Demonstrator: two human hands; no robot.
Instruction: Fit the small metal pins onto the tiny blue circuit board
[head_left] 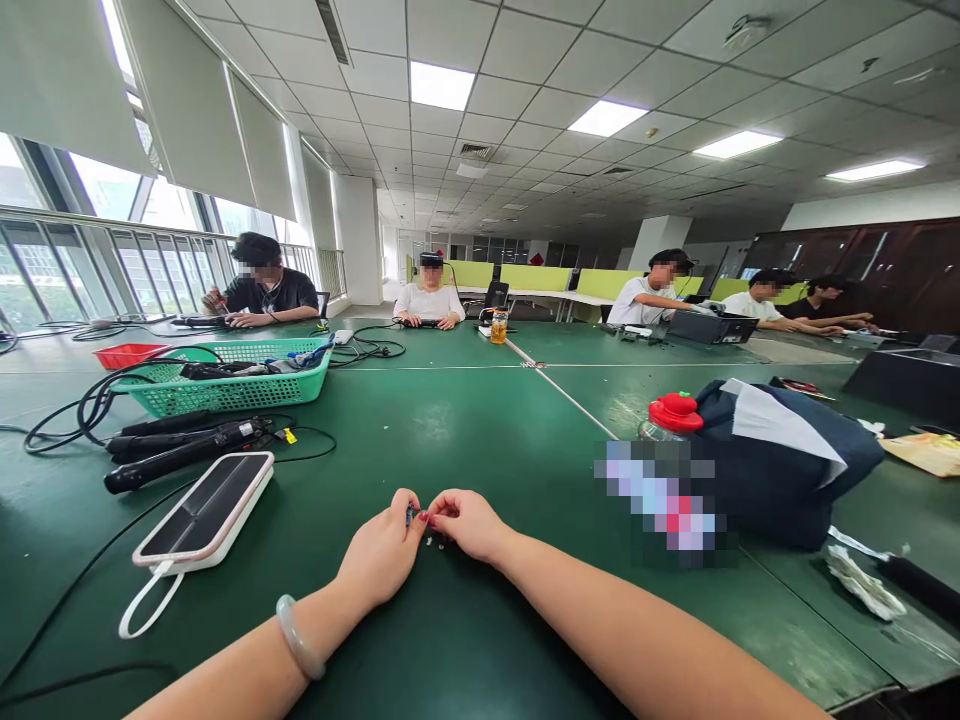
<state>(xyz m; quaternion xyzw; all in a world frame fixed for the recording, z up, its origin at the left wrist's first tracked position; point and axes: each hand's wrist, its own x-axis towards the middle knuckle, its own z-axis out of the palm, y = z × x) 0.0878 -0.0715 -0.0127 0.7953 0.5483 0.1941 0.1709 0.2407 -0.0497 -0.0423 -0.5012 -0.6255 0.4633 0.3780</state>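
Near the front middle of the table, my left hand is closed, a pale bangle on its wrist. Between its thumb and fingers shows a small dark bluish part, too small to name. My right hand meets it from the right, thumb and fingertips pinched together. What the right fingertips grip, if anything, is hidden. Tiny whitish bits lie on the green tabletop just below the fingertips.
At left are a phone-shaped device with a white strap, black tool-like handles, cables and a green basket. A dark blue bag and red-lidded bottle stand at right. Several people sit farther off.
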